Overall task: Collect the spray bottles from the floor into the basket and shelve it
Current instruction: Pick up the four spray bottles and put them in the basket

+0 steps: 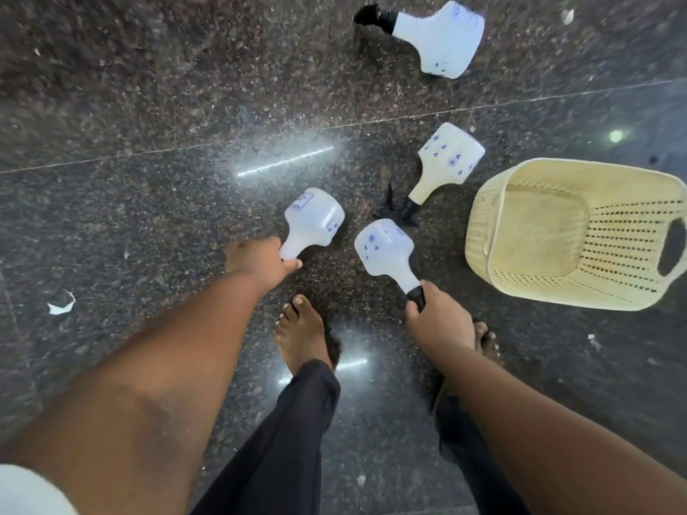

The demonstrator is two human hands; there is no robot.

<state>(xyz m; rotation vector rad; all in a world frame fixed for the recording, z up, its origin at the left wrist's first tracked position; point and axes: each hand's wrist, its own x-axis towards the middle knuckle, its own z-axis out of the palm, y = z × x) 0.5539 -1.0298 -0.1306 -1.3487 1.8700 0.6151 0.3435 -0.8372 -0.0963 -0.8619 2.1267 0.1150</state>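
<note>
- The left hand (260, 262) reaches down and forward on a bare, nearly straight arm, knuckles up, its fingers curled around the narrow neck of a white plastic spray bottle with blue markings (315, 221). That bottle's square base points away from the person, and its spray head is hidden under the hand.
- A torn scrap of white paper (61, 302) lies on the dark speckled polished stone floor (148, 105), well to the left of that arm.
- Two bare feet stand on the floor between the arms, below dark trouser legs; the left foot (303, 332) is plainly seen, the right one mostly hidden behind the right wrist.
- The right hand (438, 314) also reaches downward, fist closed on the black spray head of a second white bottle with blue dots (384, 250), whose base tilts up and to the left.
- A third white spray bottle (446, 161) lies on the floor just beyond it, its black trigger head near the held bottle's base.
- A fourth white spray bottle (440, 39) lies farther off at the top, its black nozzle pointing left.
- A cream perforated plastic basket with a cut-out handle (539, 232) sits on the floor at the right, empty, just beside the third bottle.
</note>
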